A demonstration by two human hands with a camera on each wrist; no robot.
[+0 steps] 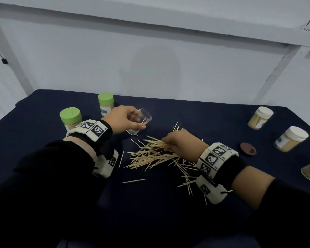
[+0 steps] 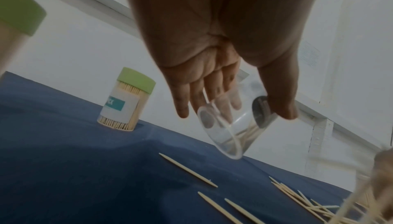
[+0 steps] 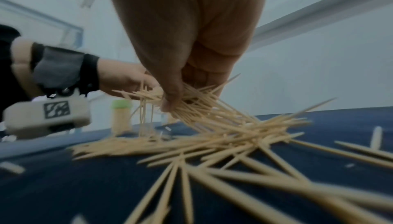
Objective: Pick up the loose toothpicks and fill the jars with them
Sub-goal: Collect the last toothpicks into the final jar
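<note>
Left hand (image 1: 123,120) curled round a clear jar (image 1: 139,124), tilted above the dark worktop (image 1: 213,119), a few toothpicks inside. Right hand (image 1: 183,142) pinching a bundle of pale, pointed loose toothpicks (image 1: 150,156) from the scattered heap at centre. Two green-lidded jars (image 1: 71,118) at left, packed full. White-lidded jars (image 1: 292,139) at right, also full. Brown lid (image 1: 248,149) flat near them.
</note>
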